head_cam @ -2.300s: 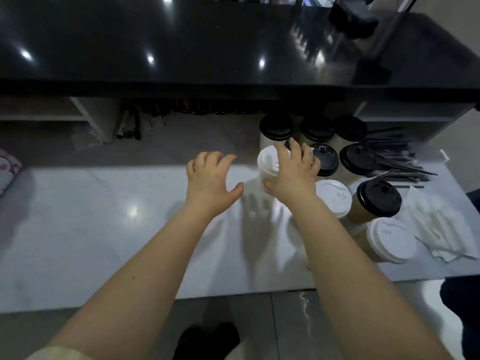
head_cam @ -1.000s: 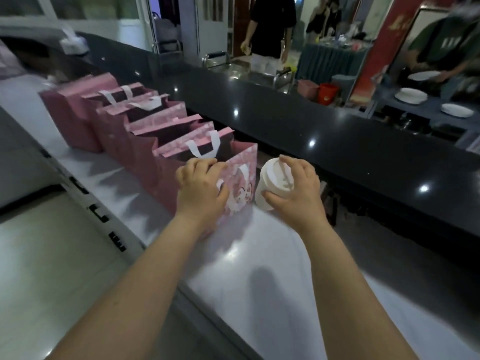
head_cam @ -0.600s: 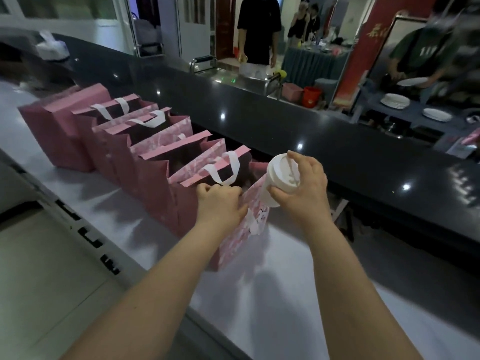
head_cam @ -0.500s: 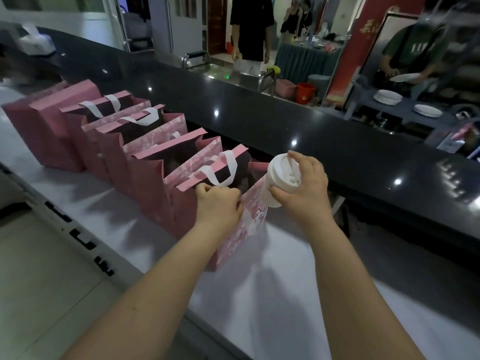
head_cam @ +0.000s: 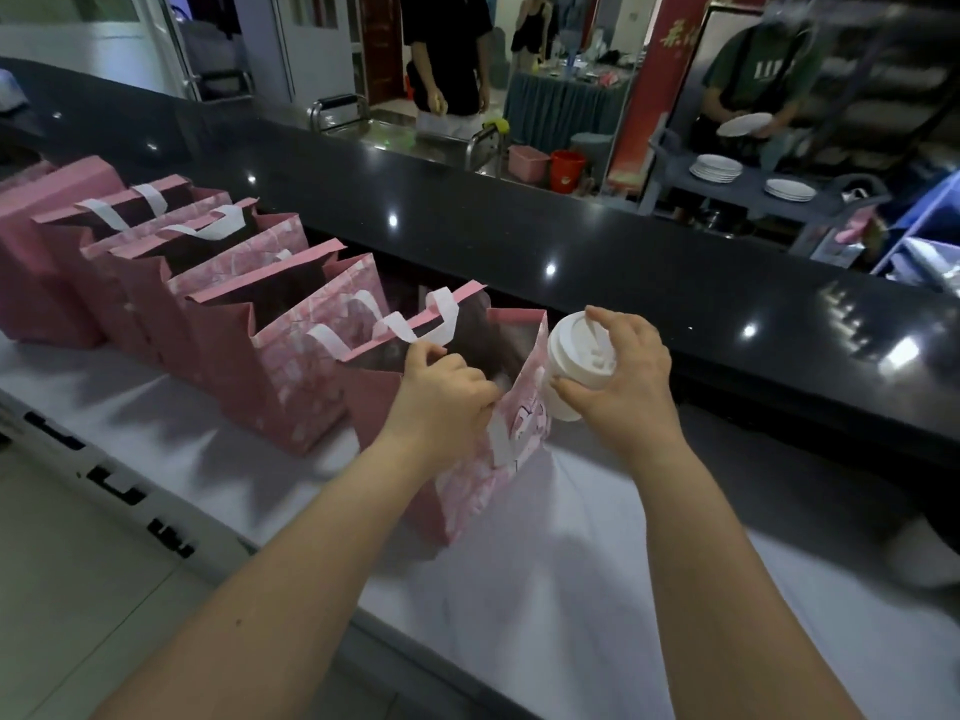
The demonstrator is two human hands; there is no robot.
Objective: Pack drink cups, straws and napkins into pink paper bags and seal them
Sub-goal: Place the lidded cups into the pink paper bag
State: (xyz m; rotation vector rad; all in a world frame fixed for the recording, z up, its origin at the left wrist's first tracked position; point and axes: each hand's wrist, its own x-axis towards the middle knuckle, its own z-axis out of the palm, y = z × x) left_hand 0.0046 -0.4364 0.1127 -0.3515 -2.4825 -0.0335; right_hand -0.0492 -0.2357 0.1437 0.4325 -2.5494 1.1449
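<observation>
A row of several open pink paper bags with white handles stands on the white counter [head_cam: 545, 589]. The nearest pink bag [head_cam: 483, 475] has a cartoon print on its front. My left hand [head_cam: 441, 397] grips the near rim of this bag and holds its mouth open. My right hand [head_cam: 623, 381] holds a white paper cup [head_cam: 576, 356] with a white lid, tilted, just right of the bag's top edge and outside the bag. No straws or napkins are in view.
A raised black glossy counter [head_cam: 623, 262] runs behind the bags. Further pink bags [head_cam: 291, 366] stand to the left. Beyond the counter are people, stacked white plates [head_cam: 717, 168] and a red bucket [head_cam: 569, 168]. The white counter's front edge drops to a tiled floor at lower left.
I turned from the cups on the counter to the bag row, carrying the white cup. My left hand took the nearest bag's rim and pulled it open; the cup stays beside the bag's mouth.
</observation>
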